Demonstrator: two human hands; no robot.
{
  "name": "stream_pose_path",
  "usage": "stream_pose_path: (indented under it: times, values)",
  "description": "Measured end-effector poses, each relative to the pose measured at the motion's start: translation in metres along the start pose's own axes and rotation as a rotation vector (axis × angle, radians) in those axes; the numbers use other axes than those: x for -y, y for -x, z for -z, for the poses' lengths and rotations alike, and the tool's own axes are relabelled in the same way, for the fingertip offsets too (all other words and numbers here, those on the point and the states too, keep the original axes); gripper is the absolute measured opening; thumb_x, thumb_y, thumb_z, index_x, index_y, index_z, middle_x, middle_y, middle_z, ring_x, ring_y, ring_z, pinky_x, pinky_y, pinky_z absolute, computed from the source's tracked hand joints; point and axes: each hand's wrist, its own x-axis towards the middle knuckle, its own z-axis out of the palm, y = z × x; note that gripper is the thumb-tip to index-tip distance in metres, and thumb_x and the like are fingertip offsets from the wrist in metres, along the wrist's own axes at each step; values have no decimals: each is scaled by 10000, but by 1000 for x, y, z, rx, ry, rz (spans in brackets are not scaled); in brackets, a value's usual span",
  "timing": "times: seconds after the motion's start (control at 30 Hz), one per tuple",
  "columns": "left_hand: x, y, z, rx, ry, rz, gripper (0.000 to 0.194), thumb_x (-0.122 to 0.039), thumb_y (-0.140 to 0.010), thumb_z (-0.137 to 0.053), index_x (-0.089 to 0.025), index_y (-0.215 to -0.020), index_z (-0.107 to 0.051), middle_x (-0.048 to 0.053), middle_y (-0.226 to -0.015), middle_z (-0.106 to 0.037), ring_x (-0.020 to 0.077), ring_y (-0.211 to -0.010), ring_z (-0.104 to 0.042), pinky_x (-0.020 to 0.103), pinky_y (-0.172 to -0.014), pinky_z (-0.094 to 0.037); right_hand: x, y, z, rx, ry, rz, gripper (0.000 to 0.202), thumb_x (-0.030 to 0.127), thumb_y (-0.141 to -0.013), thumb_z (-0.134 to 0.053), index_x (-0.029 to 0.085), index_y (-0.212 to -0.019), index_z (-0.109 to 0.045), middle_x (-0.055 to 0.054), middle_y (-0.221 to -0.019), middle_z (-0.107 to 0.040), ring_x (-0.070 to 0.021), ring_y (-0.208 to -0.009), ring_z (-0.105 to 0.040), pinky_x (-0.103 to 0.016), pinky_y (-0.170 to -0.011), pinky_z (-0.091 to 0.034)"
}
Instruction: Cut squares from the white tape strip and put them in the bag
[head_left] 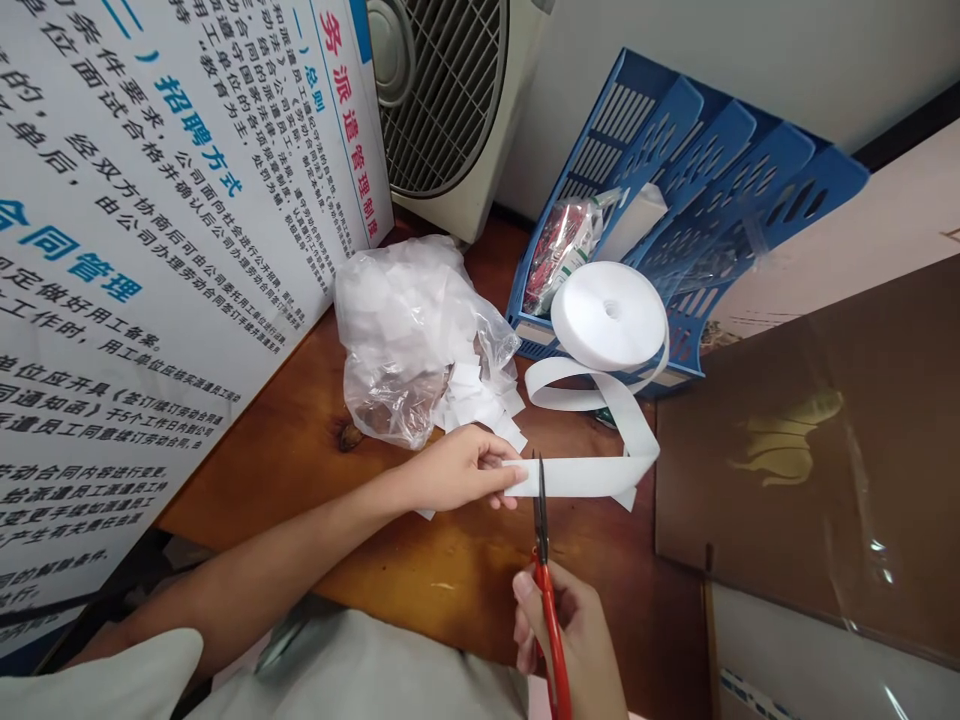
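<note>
Our left grip [466, 470] pinches a flat white fabric-like strip [589, 477] by its end, probably to steady it, while our right grip [581, 625] holds red-handled, dark-bladed metal scissors [552, 612] across it.

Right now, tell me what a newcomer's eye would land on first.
Probably the red-handled scissors in the right hand, blades across the white strip pinched by the left hand. Next, the white tape roll by the blue file rack, then the large sign with Chinese lettering on the picture's left.
</note>
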Motion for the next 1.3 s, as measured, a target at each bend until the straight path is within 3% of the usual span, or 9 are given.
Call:
stream_pose_path:
  times: [0.47, 0.83, 1.1, 1.3]
  values:
    - [2, 1, 1, -1, -5, -14, 341, -441, -915, -633, -132, -989, -757, 94, -827, -787, 184, -703, -740, 233, -647, -554, -9, -2, 5, 26, 15, -26, 529, 677, -809, -674, 170, -725, -549, 38, -525, -533, -93, -367, -497, -197, -371, -335]
    - [3, 1, 3, 17, -33, -11, 317, -409, -927, -618, -131, -996, -753, 99, -837, -788, 197, -729, -747, 243, -650, -554, -14, -3, 4, 21, -24, -48, 510, 638, -808, -702, 167, -696, -543, 36, -500, -551, -85, -333, -485, -190, -351, -312]
    - [5, 0, 2, 20, -17, -15, 311, -411, -920, -621, -131, -945, -753, 96, -819, -783, 189, -699, -738, 241, -639, -556, -9, -3, 3, 16, 37, -123, 671, 821, -632, -696, 174, -688, -530, 33, -466, -560, -94, -313, -500, -180, -323, -331]
    - [6, 0, 3, 28, -18, -10, 318, -412, -920, -621, -128, -973, -754, 112, -834, -782, 205, -732, -745, 255, -647, -559, -9, -1, 5, 24, 71, -112, 645, 798, -678, -687, 176, -688, -517, 32, -476, -558, -93, -316, -511, -166, -316, -315]
